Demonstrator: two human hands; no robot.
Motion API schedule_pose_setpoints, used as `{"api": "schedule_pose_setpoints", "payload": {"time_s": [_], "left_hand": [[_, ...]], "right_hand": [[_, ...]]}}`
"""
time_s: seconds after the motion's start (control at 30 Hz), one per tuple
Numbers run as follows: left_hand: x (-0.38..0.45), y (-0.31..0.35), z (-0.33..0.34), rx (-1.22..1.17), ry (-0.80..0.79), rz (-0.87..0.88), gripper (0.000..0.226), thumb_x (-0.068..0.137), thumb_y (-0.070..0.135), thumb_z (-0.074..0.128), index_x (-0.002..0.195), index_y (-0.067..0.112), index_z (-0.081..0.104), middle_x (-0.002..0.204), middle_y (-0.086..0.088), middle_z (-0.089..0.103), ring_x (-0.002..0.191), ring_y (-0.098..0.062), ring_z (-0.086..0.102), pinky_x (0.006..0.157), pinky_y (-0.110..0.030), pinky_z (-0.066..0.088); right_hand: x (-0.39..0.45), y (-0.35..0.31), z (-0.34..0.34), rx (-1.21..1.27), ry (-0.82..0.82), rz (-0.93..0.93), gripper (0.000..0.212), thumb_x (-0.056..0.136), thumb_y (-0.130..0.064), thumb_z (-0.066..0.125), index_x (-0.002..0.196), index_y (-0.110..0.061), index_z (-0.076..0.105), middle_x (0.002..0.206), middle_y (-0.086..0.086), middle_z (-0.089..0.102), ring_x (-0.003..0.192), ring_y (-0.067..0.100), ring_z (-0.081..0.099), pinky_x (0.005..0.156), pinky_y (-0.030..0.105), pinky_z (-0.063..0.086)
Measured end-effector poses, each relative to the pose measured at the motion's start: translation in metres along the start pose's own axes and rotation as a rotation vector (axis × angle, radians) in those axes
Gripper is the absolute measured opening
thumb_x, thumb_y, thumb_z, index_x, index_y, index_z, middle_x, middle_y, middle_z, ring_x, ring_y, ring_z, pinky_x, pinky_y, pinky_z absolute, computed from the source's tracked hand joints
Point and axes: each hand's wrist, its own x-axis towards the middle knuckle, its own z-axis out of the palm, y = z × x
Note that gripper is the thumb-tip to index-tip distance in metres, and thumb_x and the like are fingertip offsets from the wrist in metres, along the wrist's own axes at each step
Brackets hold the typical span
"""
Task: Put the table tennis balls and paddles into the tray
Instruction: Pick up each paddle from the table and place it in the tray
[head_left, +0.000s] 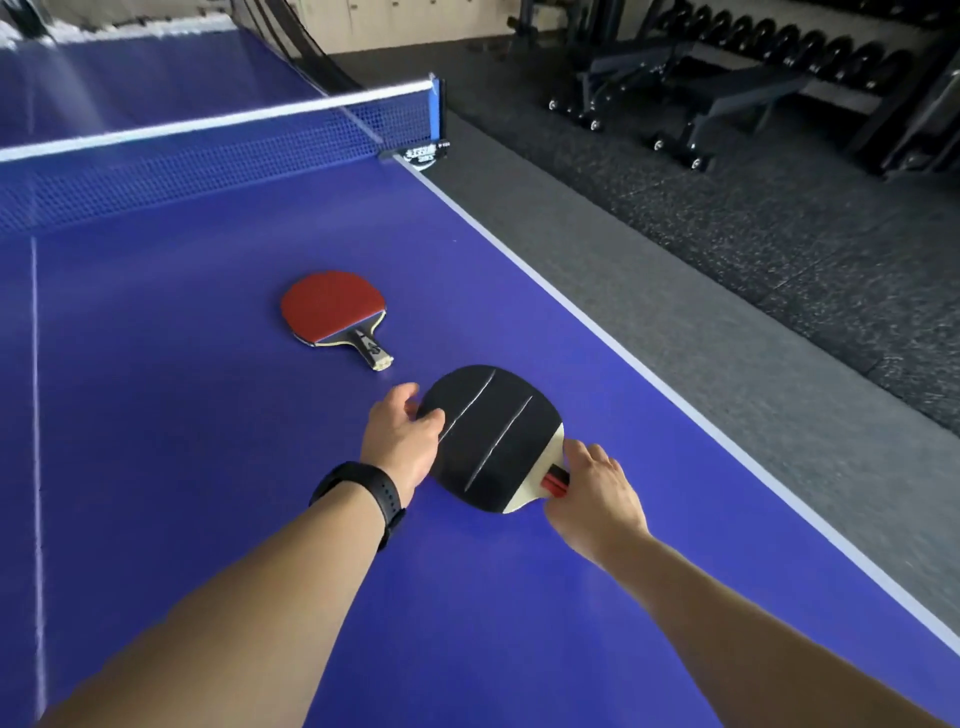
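Note:
A black-faced paddle (493, 436) lies on the blue table tennis table (208, 467), its red handle pointing right. My right hand (592, 493) grips that handle. My left hand (402, 439), with a black band on the wrist, holds the paddle's left rim with thumb and fingers. A second paddle (332, 309), red face up with a dark handle, lies flat on the table farther away, apart from both hands. No balls and no tray are in view.
The blue net (208, 156) with its post (439, 111) crosses the table at the back. The table's white right edge (649, 374) runs diagonally beside a grey speckled floor. A dumbbell rack and bench (753, 83) stand at the back right.

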Motion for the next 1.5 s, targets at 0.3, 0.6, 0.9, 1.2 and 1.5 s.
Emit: {"api": "schedule_pose_setpoints", "payload": {"time_s": [0.3, 0.6, 0.9, 1.2, 1.5], "left_hand": [[-0.078, -0.020, -0.190, -0.307, 0.212, -0.128, 0.032, 0.086, 0.052, 0.053, 0.098, 0.023, 0.061, 0.106, -0.008, 0.070, 0.096, -0.027, 0.068, 0.083, -0.052, 0.058], [-0.225, -0.095, -0.407, -0.211, 0.495, -0.140, 0.035, 0.096, 0.048, 0.038, 0.102, 0.019, 0.057, 0.105, -0.009, 0.065, 0.095, -0.025, 0.064, 0.089, -0.049, 0.054], [-0.462, -0.229, -0.591, -0.221, 0.816, -0.302, 0.036, 0.088, 0.053, 0.050, 0.096, 0.023, 0.068, 0.096, -0.006, 0.073, 0.090, -0.027, 0.070, 0.089, -0.050, 0.055], [-0.644, -0.385, -0.684, -0.319, 1.042, -0.490, 0.028, 0.085, 0.026, 0.064, 0.113, 0.018, 0.065, 0.109, -0.006, 0.069, 0.099, -0.026, 0.066, 0.095, -0.044, 0.052], [-0.662, -0.472, -0.671, -0.301, 0.986, -0.546, 0.034, 0.077, 0.001, 0.056, 0.076, 0.033, 0.065, 0.086, -0.001, 0.073, 0.086, -0.031, 0.069, 0.082, -0.048, 0.058]], "right_hand": [[-0.093, -0.159, 0.013, 0.206, -0.213, -0.239, 0.048, 0.076, -0.014, 0.055, 0.122, -0.026, 0.048, 0.102, -0.002, 0.051, 0.090, 0.022, 0.054, 0.057, 0.030, 0.044], [-0.247, -0.329, 0.062, 0.590, -0.659, -0.410, 0.037, 0.079, -0.047, 0.058, 0.114, -0.035, 0.057, 0.110, -0.004, 0.065, 0.100, 0.018, 0.064, 0.089, 0.043, 0.056], [-0.493, -0.446, 0.192, 0.713, -1.072, -0.472, 0.027, 0.091, -0.007, 0.057, 0.117, -0.016, 0.058, 0.110, 0.017, 0.068, 0.079, 0.024, 0.071, 0.066, 0.039, 0.062], [-0.703, -0.461, 0.319, 0.537, -1.224, -0.439, 0.019, 0.093, -0.004, 0.055, 0.103, -0.017, 0.065, 0.102, 0.011, 0.065, 0.074, 0.024, 0.065, 0.061, 0.036, 0.061], [-0.721, -0.472, 0.394, 0.113, -0.795, -0.838, 0.019, 0.092, -0.025, 0.051, 0.100, -0.024, 0.068, 0.092, -0.004, 0.071, 0.080, 0.020, 0.069, 0.076, 0.044, 0.060]]}}
